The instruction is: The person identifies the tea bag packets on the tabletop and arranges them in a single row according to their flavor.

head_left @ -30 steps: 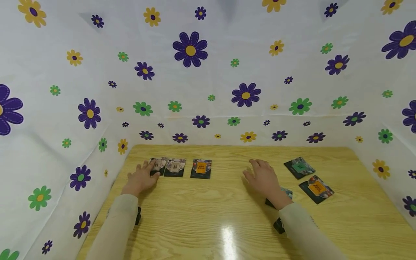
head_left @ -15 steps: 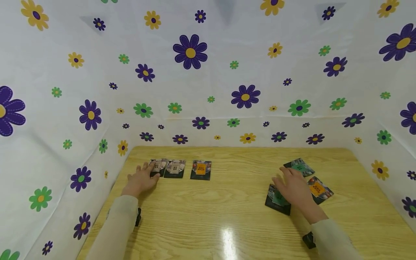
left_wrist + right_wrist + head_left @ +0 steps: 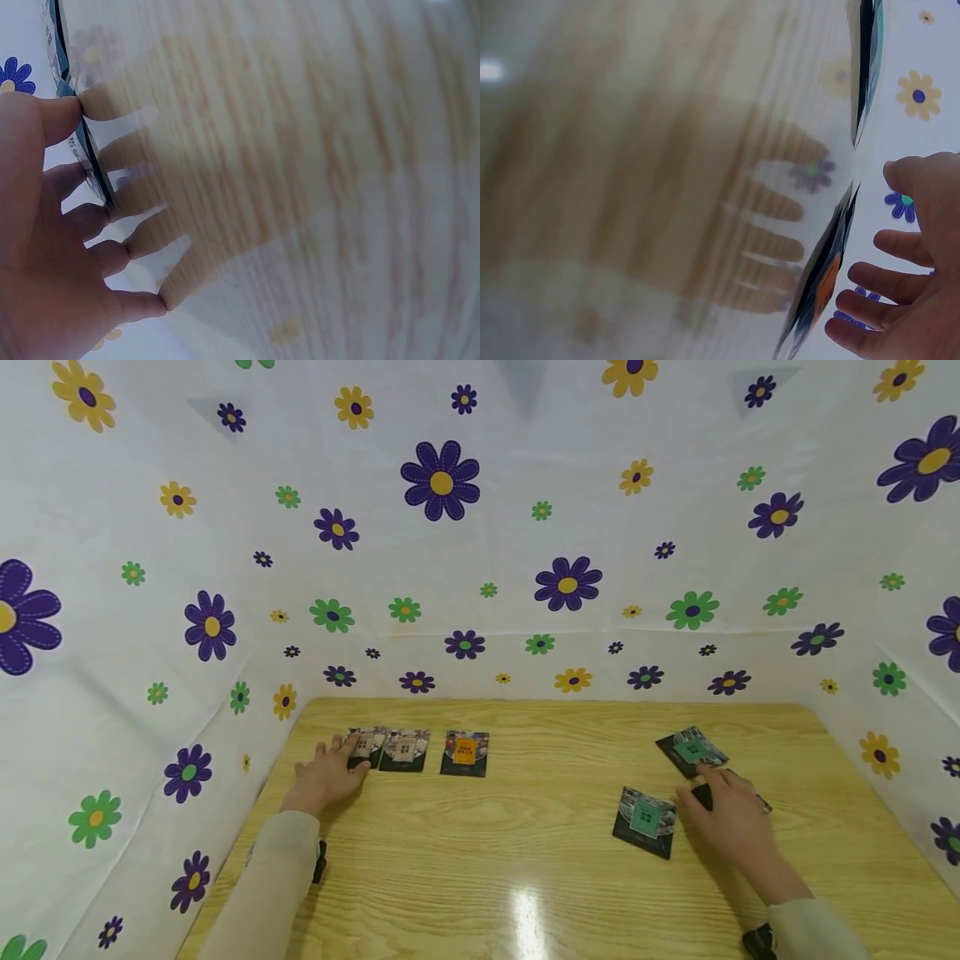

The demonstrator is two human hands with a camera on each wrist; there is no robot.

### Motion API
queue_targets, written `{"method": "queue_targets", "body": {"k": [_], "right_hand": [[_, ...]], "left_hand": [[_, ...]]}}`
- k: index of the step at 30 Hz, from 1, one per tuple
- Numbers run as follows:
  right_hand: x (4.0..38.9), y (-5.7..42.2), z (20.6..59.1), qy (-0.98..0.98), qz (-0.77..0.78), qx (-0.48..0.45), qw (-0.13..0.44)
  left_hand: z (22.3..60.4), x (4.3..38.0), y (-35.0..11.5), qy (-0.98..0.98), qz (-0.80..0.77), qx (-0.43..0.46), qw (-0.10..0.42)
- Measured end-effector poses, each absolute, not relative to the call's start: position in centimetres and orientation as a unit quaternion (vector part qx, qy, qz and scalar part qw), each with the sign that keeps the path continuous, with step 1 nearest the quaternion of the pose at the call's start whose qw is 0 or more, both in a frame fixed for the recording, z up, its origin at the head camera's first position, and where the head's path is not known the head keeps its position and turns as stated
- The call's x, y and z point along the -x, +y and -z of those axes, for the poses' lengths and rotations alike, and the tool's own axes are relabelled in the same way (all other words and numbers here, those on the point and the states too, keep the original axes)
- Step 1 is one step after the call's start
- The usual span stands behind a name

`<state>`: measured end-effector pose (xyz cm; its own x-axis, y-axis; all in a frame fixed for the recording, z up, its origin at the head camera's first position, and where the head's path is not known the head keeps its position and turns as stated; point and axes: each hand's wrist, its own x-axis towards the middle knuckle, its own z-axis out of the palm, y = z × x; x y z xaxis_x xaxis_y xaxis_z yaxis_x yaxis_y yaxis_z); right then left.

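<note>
My left hand (image 3: 326, 777) rests at the far left with its fingers spread, thumb and fingertips touching the edge of a beige-labelled packet (image 3: 364, 742). Close to its right lie a second beige-labelled packet (image 3: 406, 750) and, after a gap, an orange-labelled packet (image 3: 465, 753). My right hand (image 3: 735, 818) hovers above another orange-labelled packet (image 3: 826, 279), mostly hidden by it in the head view. In the right wrist view its fingers are apart from that packet. Two green-labelled packets lie nearby, one behind (image 3: 688, 748) and one to the left (image 3: 645, 823).
The wooden table (image 3: 480, 852) is shiny and reflects a light near its front. A white flowered cloth (image 3: 495, 543) closes in the back and both sides.
My right hand has moved right and nearer, from mid-table across the green-labelled packets to the right-hand orange-labelled packet. The left hand has stayed in place.
</note>
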<state>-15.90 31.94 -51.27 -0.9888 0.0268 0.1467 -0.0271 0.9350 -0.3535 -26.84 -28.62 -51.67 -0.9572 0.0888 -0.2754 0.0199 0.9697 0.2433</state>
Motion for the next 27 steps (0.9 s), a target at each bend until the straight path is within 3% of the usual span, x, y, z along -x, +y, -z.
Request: {"method": "queue_targets", "body": {"k": [12, 21, 27], "right_hand": [[14.5, 35.3, 51.1, -0.986, -0.156, 0.025, 0.043], [14.3, 36.9, 50.8, -0.99, -0.131, 0.043, -0.029], [14.3, 36.9, 51.0, -0.99, -0.133, 0.04, -0.03]], "left_hand": [[51.9, 27.0, -28.6, 0.983, -0.115, -0.028, 0.142], [51.6, 26.8, -28.4, 0.982, -0.124, -0.022, 0.144], [51.6, 26.7, -28.4, 0.982, -0.12, -0.026, 0.141]]}}
